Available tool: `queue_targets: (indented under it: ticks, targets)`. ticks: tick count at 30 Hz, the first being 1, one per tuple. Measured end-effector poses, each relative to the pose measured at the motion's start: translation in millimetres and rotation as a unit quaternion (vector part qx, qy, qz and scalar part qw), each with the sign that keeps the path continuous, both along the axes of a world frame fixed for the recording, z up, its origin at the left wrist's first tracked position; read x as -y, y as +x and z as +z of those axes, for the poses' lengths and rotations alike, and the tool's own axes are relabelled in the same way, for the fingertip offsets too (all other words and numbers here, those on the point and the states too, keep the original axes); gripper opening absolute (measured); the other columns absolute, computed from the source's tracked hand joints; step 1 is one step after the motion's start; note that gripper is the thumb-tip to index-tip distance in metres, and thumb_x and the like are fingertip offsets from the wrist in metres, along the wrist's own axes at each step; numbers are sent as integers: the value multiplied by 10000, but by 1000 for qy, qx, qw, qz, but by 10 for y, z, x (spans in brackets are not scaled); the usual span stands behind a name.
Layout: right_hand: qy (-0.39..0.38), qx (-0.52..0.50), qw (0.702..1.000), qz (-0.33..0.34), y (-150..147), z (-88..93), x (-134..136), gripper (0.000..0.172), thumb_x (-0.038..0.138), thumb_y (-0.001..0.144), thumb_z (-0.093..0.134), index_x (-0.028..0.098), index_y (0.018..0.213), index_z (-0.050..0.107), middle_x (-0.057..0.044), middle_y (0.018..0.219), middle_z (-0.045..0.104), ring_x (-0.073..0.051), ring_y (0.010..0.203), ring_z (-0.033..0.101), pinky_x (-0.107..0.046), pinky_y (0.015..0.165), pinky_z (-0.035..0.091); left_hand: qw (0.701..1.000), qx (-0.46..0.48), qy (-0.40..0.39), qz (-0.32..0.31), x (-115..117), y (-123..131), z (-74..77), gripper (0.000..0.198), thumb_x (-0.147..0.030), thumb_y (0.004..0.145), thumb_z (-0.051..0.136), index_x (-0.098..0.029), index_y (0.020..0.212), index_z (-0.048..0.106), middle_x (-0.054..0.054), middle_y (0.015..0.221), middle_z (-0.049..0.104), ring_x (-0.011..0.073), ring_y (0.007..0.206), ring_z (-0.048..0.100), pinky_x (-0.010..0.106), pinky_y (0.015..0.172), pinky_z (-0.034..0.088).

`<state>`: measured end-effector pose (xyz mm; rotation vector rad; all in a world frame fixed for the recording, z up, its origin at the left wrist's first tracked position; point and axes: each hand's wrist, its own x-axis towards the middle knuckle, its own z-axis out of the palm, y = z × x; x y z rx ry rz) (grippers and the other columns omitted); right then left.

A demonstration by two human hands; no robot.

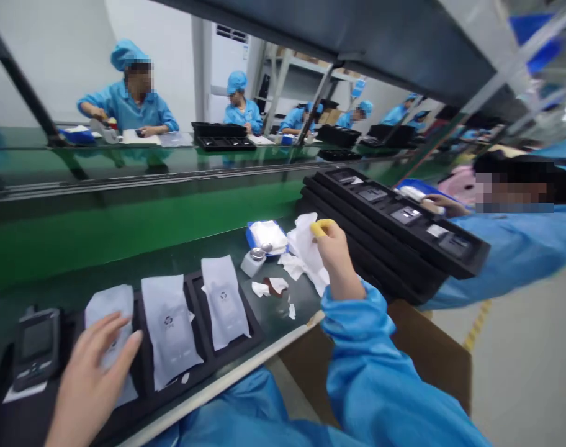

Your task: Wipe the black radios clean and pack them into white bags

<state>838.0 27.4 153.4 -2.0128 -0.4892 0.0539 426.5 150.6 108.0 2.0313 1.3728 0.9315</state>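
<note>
My left hand [90, 379] lies flat with fingers stretched out on a white pouch [110, 310] in a black tray [203, 360] at the bench's near edge. Two more white pouches [169, 326] [223, 301] lie in the tray's other slots, and a dark handheld device [35, 347] sits at its left end. My right hand [336, 257], with a yellow finger cot [321, 226] on one finger, is closed on a white cloth [306, 245] beside a stack of black trays [395, 233].
A blue-rimmed dish of white wipes [267, 236] and a small white bottle [254, 261] stand mid-bench, with paper scraps [270, 287] nearby. A cardboard box [417, 354] sits below. A co-worker's sleeve [511, 248] reaches in at right. A green conveyor [125, 217] runs behind; other workers sit opposite.
</note>
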Motion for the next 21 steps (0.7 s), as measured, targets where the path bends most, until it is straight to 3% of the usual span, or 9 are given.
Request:
queue_targets:
  ticks: [2,4,6,8,10,13,17,19,21]
  targets:
    - [57,27,992,109,-520,152,-131,107,306,845,526,206,819,553,16,828,598,-121,780,591,-265,737,507,979,103,-165,-56,114,243,169,574,-673,626,635,-201,950,680,112,1112,667,321,1075,613,454,966,484]
    - [167,98,935,296,-1099,189,-262,118,330,814,552,224,770,521,0,817,584,-139,790,584,-283,729,507,921,232,-283,-137,176,444,283,691,-724,581,667,-160,979,681,149,1088,684,309,1086,615,433,976,475]
    - [161,152,883,413,-1656,110,-365,104,300,830,526,232,755,508,-23,817,576,-148,771,575,-264,638,502,850,351,-343,-191,176,540,326,776,-741,559,686,-158,1070,656,157,1117,677,306,1108,604,431,934,497]
    - [119,207,842,485,-2122,-41,-432,86,248,841,491,228,759,504,-43,798,566,-153,720,563,-253,555,481,815,422,-355,-180,139,510,314,760,-711,525,736,-145,1029,668,147,1048,699,294,1026,640,403,870,520]
    - [95,255,811,518,-2448,-191,-475,102,209,844,462,221,752,503,-54,776,556,-156,679,550,-264,537,478,806,461,-354,-113,103,375,275,669,-602,502,818,-131,956,680,124,946,721,267,938,667,372,856,517]
    - [78,262,783,559,-2669,-275,-578,64,253,835,504,211,808,544,-70,815,575,-171,707,563,-309,602,509,808,476,-345,-33,101,71,214,611,-550,510,836,-109,904,686,110,852,725,253,852,679,363,822,523]
    - [51,110,786,606,-2728,-136,-923,457,488,750,631,202,1099,560,-112,1035,601,-212,889,588,-382,746,521,815,422,-378,-120,175,-336,177,593,-597,586,775,-118,926,693,98,824,718,227,788,676,329,735,524]
    - [19,2,725,688,-2790,-68,-1129,506,587,711,631,204,1041,601,-98,1041,623,-199,883,595,-365,750,512,812,371,-419,-166,202,-506,183,569,-621,578,764,-129,854,700,80,752,706,194,698,663,302,679,515]
    - [-9,-59,671,739,-2903,-41,-1289,464,639,691,620,193,822,637,-61,899,651,-168,796,594,-327,715,495,834,321,-424,-147,203,-659,197,544,-643,562,751,-125,715,693,60,651,677,157,581,614,267,585,486]
